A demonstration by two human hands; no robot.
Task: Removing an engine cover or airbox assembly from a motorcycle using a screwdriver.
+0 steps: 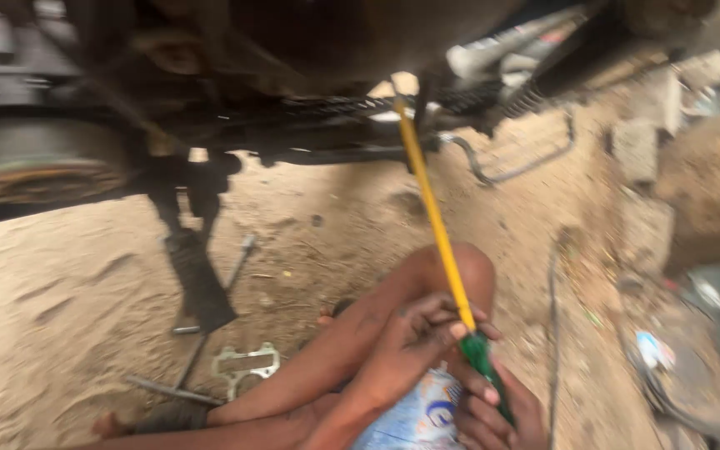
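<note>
Right hand [493,404], lowest in view: fingers wrapped closed around the green handle [487,371] of a long screwdriver with a yellow shaft [431,204].

Left hand [414,337], just above and touching: fingertips pinched shut on the yellow shaft where it meets the green handle, resting against a bent bare knee [452,267].

Screwdriver: slants up and to the left from both hands; its tip reaches the dark, greasy underside of a motorcycle [293,50], beside the black drive chain [335,107]. Exact contact point blurred.

Blue-and-white printed cloth [414,417]: under the hands, on the lap.

Motorcycle, further parts: round grey wheel hub [39,158] at left; black stand leg [197,275] planted in the sand; bent grey metal rod [514,171] hanging at right.

Sandy ground [60,308]: holds a flat pale metal bracket with cut-outs [246,365] and a long thin grey T-shaped tool [197,350], both lying left of the leg, well apart from the hands.

Right margin: rubble and litter, too blurred to itemise.
</note>
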